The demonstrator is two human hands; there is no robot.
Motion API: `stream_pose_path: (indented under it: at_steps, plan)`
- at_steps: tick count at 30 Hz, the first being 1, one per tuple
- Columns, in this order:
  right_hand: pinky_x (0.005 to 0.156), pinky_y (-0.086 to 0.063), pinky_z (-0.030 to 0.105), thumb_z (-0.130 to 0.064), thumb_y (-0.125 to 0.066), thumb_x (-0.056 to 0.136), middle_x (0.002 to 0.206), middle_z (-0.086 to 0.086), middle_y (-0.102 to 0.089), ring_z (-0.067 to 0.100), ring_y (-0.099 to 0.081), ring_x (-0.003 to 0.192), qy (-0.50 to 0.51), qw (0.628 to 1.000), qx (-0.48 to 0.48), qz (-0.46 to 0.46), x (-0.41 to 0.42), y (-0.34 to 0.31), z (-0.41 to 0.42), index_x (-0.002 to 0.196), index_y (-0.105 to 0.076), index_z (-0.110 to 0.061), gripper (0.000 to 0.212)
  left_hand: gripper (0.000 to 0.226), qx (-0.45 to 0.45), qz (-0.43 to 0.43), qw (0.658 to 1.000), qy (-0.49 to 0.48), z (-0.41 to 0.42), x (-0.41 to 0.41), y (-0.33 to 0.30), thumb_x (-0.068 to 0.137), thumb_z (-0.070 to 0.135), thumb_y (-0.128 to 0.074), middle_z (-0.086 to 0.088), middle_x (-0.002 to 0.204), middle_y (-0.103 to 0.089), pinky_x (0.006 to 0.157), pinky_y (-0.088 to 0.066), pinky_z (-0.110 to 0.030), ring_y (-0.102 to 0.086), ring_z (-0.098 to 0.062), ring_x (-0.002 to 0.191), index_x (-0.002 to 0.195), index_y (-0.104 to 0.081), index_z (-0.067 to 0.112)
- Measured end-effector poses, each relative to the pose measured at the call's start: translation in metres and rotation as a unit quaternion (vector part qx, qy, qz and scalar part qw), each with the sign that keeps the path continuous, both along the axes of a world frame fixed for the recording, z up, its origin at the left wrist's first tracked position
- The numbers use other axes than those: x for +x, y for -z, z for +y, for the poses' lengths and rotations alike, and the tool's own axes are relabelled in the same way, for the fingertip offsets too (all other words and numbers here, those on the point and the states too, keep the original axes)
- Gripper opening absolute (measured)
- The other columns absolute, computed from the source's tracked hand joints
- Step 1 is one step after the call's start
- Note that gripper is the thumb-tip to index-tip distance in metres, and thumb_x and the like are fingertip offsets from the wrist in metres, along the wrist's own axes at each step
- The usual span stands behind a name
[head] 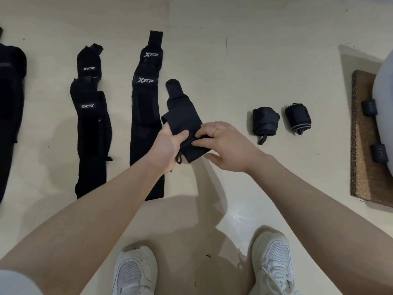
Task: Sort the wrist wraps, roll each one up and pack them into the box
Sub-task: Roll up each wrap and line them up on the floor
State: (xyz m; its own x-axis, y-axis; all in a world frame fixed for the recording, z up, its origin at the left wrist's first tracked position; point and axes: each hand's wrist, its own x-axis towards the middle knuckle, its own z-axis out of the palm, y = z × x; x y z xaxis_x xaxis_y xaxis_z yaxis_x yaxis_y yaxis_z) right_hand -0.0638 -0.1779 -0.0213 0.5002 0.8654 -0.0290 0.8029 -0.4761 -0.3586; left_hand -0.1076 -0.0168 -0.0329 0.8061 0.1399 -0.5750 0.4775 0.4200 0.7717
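Nearest: two white mesh sneakers [136, 271] at bottom edge, standing on the cream floor [212, 28]. Both bare forearms reach forward to a plain black wrist wrap [180, 111], held just above/at the floor between the two arms. Left hand [164, 145] grips the wrap's near end, thumb curled over the top, other fingers hidden under the fabric; a small thumb loop [178, 159] hangs below that hand. Right hand [223, 143], gold ring on one finger, fingers pressed together and pinching the fold at the near end, thumb out underneath. Wrap's far end lies flat on the floor, angled away and slightly left. Just left of it: long flat stack of "XTEP" wraps [146, 107], touching or overlapping the held wrap's edge, can't tell which. Further left: "MACYO"-type branded wraps [91, 124], flat. More black fabric [10, 92] cut off at left edge. Right of hands, well apart: two rolled wraps [265, 122], side by side. Far right: brown mat [363, 167] under a pale grey object [385, 103] with black clips.
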Motion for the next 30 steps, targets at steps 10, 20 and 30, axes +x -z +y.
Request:
stream_pose_path:
  at_steps: [10,20,30]
  plan:
    - [0.063,-0.036,0.031,-0.011,-0.062,0.080,0.100,0.007,-0.057,0.025,-0.048,0.071,0.146,0.987,0.054,0.027,0.008,-0.007,0.006,0.086,-0.061,-0.008,0.007,0.055,-0.096,-0.038,0.991,0.085,-0.007,-0.008,-0.011,0.096,-0.014,-0.028,-0.005,0.128,-0.061,0.081,-0.057,-0.034,-0.065,-0.019,0.110,0.134,-0.048,0.021]
    - [0.089,-0.036,0.032,-0.029,-0.066,0.073,0.084,-0.003,-0.066,0.027,-0.061,0.093,0.042,0.999,0.020,-0.014,-0.002,-0.009,0.002,0.081,-0.067,-0.014,0.017,0.032,-0.160,0.016,0.987,0.026,-0.004,-0.007,-0.007,0.102,0.010,-0.032,-0.006,0.111,-0.067,0.074,-0.056,-0.036,-0.069,-0.021,0.090,0.119,-0.056,0.023]
    - [0.089,-0.040,0.036,-0.033,-0.062,0.079,0.096,0.008,-0.063,0.027,-0.057,0.080,0.035,0.998,0.042,-0.011,0.006,0.001,0.000,0.088,-0.073,-0.014,0.024,0.031,-0.117,0.026,0.991,0.052,-0.005,-0.006,-0.009,0.103,0.008,-0.034,-0.004,0.111,-0.067,0.076,-0.058,-0.034,-0.070,-0.018,0.090,0.116,-0.055,0.026]
